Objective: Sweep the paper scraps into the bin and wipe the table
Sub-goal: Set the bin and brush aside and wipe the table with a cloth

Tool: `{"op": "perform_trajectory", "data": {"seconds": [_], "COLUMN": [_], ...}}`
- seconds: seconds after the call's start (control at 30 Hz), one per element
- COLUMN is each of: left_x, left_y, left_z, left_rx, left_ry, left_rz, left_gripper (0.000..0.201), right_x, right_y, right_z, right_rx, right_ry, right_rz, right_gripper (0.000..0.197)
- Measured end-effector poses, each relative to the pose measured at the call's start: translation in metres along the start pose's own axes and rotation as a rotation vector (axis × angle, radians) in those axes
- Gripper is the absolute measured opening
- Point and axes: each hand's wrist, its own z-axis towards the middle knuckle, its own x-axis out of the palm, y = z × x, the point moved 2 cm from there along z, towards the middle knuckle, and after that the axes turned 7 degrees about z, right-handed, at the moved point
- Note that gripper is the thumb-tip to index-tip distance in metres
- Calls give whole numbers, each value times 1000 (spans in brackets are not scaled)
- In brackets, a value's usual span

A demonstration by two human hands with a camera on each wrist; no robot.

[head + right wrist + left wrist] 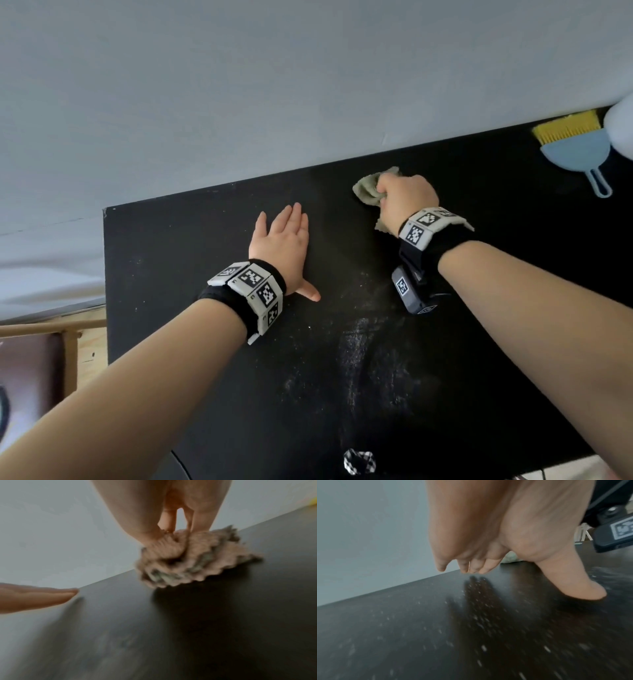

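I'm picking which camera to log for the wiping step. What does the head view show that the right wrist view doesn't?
Only the head view shows the blue dustpan with its yellow brush at the far right, and pale smears on the table nearer the person. Only the right wrist view shows, from below, the fingers gripping the cloth. Both show the right hand holding the cloth on the table, and the left hand flat beside it.
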Motion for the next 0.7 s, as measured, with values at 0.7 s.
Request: {"op": "perform_trajectory", "data": {"seconds": [0.7], "left_x": [24], "left_y": [-15], "left_z": [-31], "left_rx": [27], "left_ry": [-23], "left_rz": [-35], "left_gripper": [137], "right_x": [29], "right_y": [12], "right_z": [-50], "right_rx": [-118], "right_ry": [69], "right_rz": [-26], "right_gripper": [23]}}
